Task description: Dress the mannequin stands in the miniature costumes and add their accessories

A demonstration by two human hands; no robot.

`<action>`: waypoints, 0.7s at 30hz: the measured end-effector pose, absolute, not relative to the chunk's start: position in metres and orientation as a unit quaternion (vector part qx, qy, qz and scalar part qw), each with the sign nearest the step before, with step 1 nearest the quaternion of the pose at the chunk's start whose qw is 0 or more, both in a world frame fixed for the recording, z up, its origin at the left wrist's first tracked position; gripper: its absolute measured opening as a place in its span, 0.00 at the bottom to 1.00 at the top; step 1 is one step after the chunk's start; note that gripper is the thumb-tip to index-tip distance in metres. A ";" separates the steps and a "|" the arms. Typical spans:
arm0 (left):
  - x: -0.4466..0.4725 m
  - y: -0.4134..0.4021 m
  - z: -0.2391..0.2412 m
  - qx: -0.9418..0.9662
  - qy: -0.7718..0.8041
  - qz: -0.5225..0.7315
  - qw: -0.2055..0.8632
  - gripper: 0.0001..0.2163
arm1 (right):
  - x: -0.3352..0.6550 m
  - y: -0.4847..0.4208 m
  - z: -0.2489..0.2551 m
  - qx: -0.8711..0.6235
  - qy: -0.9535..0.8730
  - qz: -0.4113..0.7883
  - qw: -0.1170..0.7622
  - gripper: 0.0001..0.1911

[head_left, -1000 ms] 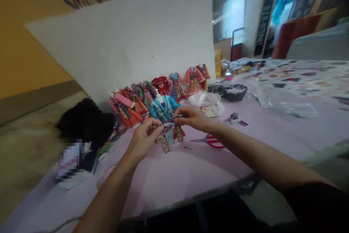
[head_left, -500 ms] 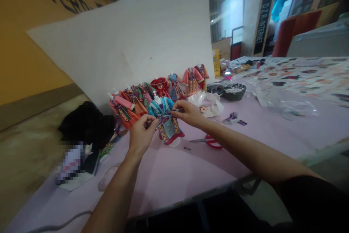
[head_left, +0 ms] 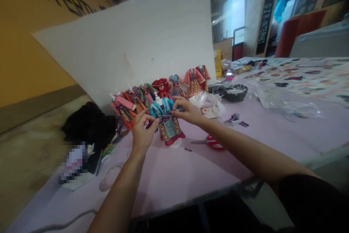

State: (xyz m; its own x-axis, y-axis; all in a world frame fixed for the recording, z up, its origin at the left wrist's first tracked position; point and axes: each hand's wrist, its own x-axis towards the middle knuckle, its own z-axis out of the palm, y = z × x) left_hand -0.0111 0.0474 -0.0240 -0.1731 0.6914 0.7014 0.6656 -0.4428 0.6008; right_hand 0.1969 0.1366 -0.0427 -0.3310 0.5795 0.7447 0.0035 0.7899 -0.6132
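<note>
A small blue doll dress (head_left: 171, 131) with a grey front panel and a red hem stands upright on a white form with a round base. Across its waist runs a narrow dark ribbon (head_left: 165, 117). My left hand (head_left: 142, 131) pinches the ribbon's end at the left of the waist. On the other side my right hand (head_left: 188, 111) pinches the ribbon between thumb and forefinger, close to the blue sleeve. Red-handled scissors (head_left: 212, 142) lie to the right of the dress, and a tiny dark scrap (head_left: 188, 149) is in front of it.
Several dressed doll forms (head_left: 160, 87) line up against a white board (head_left: 131, 44). At right are a dark bowl (head_left: 235, 93), clear plastic bags (head_left: 302, 109) and purple ribbon pieces (head_left: 233, 118). Black cloth (head_left: 87, 122) is heaped at left, and a cable (head_left: 68, 220) crosses the near corner.
The fingers of my left hand have lifted and spread a little at the waist. My right hand stays nearly in place. The whole view has shifted slightly.
</note>
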 end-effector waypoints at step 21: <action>-0.009 0.064 -0.026 0.598 0.538 0.576 0.144 0.12 | 0.184 0.150 -0.039 -0.176 -0.738 0.407 0.508 0.11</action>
State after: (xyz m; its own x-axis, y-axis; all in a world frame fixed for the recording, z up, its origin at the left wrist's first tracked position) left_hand -0.0088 0.0639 -0.0255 -0.2442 0.8094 0.5341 0.4775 -0.3790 0.7927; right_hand 0.1843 0.1502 -0.0388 -0.4210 0.6735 0.6076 -0.1538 0.6072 -0.7796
